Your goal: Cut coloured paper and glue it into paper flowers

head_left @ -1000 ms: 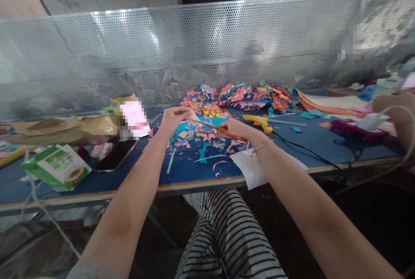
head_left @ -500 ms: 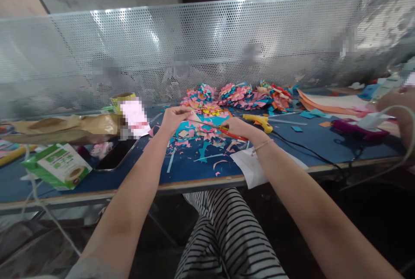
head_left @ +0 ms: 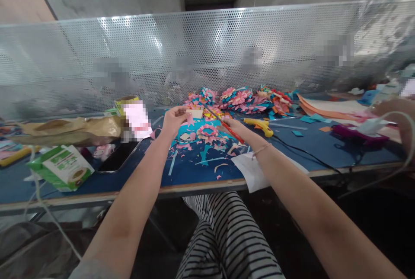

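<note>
My left hand (head_left: 176, 118) pinches a small cream piece of paper (head_left: 195, 113), and a pink scrap (head_left: 190, 120) hangs just under it by the fingers. In my right hand (head_left: 234, 127) is a pair of scissors with red handles (head_left: 236, 133); the blades point up and left, apart from the paper. Below both hands lies a pink paper flower (head_left: 208, 130) on bright blue paper, among many cut scraps (head_left: 204, 151). Behind them is a row of layered paper flowers (head_left: 240, 96) in pink, blue and yellow.
A yellow glue gun (head_left: 261, 126) with a black cord lies right of my right hand. White paper (head_left: 251, 168) hangs over the table edge. At left are a phone (head_left: 118, 156), a green box (head_left: 61, 167) and brown paper (head_left: 71, 129). Another person's hand (head_left: 389, 112) is at far right.
The scissors have come away from the paper and now tilt upward. My left hand has raised and turned the cream piece, so its face shows. The view has tipped slightly up.
</note>
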Tool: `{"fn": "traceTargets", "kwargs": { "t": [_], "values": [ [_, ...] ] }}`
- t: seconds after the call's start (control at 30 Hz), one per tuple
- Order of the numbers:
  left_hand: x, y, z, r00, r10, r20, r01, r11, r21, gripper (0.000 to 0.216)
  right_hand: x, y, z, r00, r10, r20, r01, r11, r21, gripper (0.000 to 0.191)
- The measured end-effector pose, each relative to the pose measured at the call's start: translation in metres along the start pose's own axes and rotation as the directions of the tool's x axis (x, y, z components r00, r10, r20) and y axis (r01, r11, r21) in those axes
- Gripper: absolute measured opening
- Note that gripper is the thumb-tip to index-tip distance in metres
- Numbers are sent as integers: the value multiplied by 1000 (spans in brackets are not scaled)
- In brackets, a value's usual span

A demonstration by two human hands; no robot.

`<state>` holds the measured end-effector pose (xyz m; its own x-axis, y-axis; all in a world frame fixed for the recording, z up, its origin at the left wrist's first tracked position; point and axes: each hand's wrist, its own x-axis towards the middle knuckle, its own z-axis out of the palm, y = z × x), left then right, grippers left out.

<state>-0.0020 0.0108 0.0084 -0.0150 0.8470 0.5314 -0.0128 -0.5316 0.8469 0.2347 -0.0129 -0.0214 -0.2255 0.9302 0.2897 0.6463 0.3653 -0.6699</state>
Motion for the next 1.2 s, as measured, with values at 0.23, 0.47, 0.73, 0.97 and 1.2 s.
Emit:
{"fn": "traceTargets", "kwargs": {
  "t": [0.23, 0.47, 0.73, 0.97, 1.2],
  "values": [
    [-13, 1, 19, 994, -75, 81, 80, 995, -67, 30, -1, -11, 18, 981, -60, -187, 150, 841, 519, 48],
    [-14, -1, 24, 991, -118, 57, 126, 977, -171, 24, 2, -5, 15, 995, -76, -71, 100, 896, 432, 51],
    [-10, 4, 19, 997, -82, -16, 75, 964, -255, 23, 3, -2, 13, 990, -78, 116, 37, 946, 322, 47],
    [-11, 1, 20, 997, -79, 7, 79, 981, -176, 24, -2, -1, 12, 982, -71, 173, -1, 923, 385, 50],
    [-12, 2, 20, 998, -70, 0, 69, 987, -146, 23, 1, 2, 13, 978, -61, 198, -25, 913, 406, 46]
  ]
}}
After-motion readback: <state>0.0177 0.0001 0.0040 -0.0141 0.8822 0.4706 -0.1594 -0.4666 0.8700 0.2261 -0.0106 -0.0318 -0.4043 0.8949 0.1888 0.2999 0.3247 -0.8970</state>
